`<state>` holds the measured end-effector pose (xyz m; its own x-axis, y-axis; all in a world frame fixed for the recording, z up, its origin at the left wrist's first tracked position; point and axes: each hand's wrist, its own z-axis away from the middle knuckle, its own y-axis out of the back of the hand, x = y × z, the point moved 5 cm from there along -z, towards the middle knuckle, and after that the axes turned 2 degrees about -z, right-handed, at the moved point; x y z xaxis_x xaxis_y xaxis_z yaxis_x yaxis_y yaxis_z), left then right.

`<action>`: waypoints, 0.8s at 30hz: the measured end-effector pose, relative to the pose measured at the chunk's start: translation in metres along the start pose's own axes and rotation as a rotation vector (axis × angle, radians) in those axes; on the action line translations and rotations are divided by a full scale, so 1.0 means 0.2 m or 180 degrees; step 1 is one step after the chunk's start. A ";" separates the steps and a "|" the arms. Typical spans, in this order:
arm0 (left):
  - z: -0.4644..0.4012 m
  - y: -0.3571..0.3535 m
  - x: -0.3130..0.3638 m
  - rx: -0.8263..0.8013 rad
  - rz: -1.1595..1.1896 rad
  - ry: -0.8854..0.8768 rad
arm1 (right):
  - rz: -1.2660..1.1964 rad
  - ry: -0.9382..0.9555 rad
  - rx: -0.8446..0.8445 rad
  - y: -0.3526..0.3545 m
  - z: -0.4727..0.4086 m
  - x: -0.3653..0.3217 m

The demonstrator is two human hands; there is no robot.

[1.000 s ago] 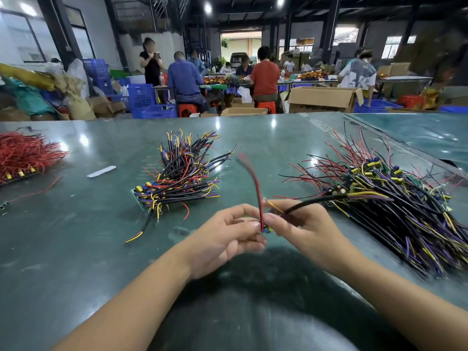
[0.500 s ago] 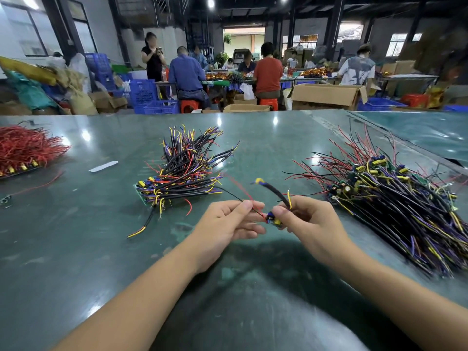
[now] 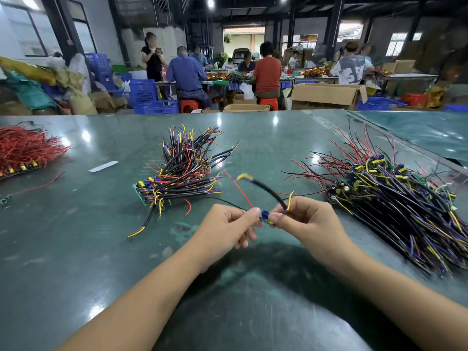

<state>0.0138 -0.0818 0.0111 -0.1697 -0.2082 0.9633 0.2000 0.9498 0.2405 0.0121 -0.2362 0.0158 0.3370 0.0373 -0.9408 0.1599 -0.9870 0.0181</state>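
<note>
I pinch the small blue-and-yellow wired circuit module (image 3: 265,217) between my left hand (image 3: 228,228) and right hand (image 3: 307,224); I should steady it and bend its black sleeved lead (image 3: 269,192) gently.

Ceiling lamps (image 3: 210,1) at twelve o'clock and windows (image 3: 25,34) at ten and two give dim, mixed light. The lamps glare as white spots on my glossy table (image 3: 76,249). My shadow (image 3: 278,300) pools dark at six o'clock. The wide lens bends the edges; far workers (image 3: 267,72) look soft, and the tip of my wire (image 3: 271,192) blurs.
</note>
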 end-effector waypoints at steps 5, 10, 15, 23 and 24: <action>0.01 0.01 0.01 0.0106 0.0021 -0.0018 | 0.0105 -0.0085 0.0057 0.00 0.00 0.01; 0.01 0.02 0.03 0.0531 0.0352 -0.0164 | -0.0138 -0.0277 0.0055 0.00 0.01 0.03; -0.01 0.13 0.03 0.1326 0.0761 -0.0313 | -0.0454 -0.0378 0.0245 0.04 0.00 0.03; -0.01 0.14 0.00 0.1044 0.1483 0.0026 | -0.0122 -0.0283 -0.0043 -0.02 0.02 0.02; -0.01 0.13 0.00 0.0832 0.1353 0.0085 | -0.0074 -0.0295 -0.0036 -0.02 0.02 0.02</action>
<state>0.0210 -0.0581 0.0175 -0.1001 0.2073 0.9731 -0.0030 0.9780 -0.2086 0.0085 -0.2325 0.0107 0.2458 0.0452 -0.9683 0.1773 -0.9842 -0.0009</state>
